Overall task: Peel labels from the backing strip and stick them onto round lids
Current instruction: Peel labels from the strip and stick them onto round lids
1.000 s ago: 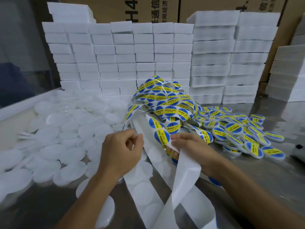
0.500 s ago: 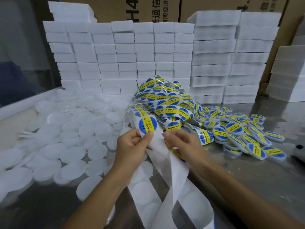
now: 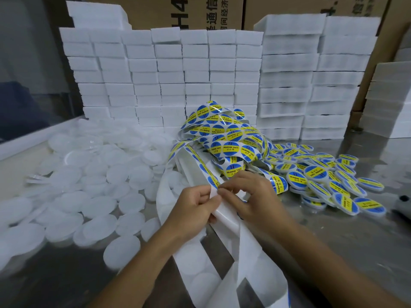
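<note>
A tangled white backing strip (image 3: 224, 221) carries round blue-and-yellow labels (image 3: 231, 148) and is heaped at the table's middle. Its bare end loops down toward me. My left hand (image 3: 195, 210) pinches the strip from the left, thumb on top. My right hand (image 3: 251, 196) meets it from the right, fingertips pinching the edge of a label (image 3: 214, 182) on the strip. Plain white round lids (image 3: 93, 203) cover the table's left side. Labelled lids (image 3: 329, 181) lie piled at the right.
Stacks of white foam blocks (image 3: 169, 76) form a wall behind the piles, with cardboard boxes (image 3: 209, 12) above them. More foam blocks (image 3: 391, 107) stand at the far right. The metal table (image 3: 347, 245) shows bare at the right front.
The strip has turned: the label that faced me half a second ago now lies edge-on. Both hands have closed together at the label's edge.
</note>
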`<state>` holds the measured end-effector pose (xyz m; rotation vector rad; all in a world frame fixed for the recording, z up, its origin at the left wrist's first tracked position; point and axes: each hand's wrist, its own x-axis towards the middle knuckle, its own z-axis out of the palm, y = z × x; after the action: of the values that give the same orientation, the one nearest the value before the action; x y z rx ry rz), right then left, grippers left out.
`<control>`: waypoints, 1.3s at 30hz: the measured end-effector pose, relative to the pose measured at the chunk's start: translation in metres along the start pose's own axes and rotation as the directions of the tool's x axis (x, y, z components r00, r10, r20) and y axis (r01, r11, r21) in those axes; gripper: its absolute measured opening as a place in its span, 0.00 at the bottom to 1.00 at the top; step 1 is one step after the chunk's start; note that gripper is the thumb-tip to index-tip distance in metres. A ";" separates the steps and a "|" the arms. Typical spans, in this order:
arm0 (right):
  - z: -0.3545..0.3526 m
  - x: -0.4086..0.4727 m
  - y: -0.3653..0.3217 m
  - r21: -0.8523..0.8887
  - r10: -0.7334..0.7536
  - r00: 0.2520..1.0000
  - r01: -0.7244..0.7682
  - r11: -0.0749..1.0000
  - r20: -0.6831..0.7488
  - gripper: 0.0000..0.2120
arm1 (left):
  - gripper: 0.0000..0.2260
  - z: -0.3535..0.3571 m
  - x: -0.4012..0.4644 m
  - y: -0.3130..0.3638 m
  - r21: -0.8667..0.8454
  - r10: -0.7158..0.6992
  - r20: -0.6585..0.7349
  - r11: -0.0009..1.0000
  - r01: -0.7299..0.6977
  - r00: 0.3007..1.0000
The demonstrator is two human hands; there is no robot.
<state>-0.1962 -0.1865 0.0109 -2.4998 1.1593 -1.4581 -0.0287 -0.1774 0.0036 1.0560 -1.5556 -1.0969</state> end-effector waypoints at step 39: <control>0.017 -0.002 -0.006 0.767 0.595 0.629 -0.640 0.032 0.500 0.14 | 0.07 -0.092 -0.002 -0.014 0.723 0.005 -0.577 0.468 0.508 0.817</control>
<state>-0.1804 -0.1865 0.0022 -0.9489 0.8066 -1.1724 0.0624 -0.1939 0.0056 2.1447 -1.4851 -0.0326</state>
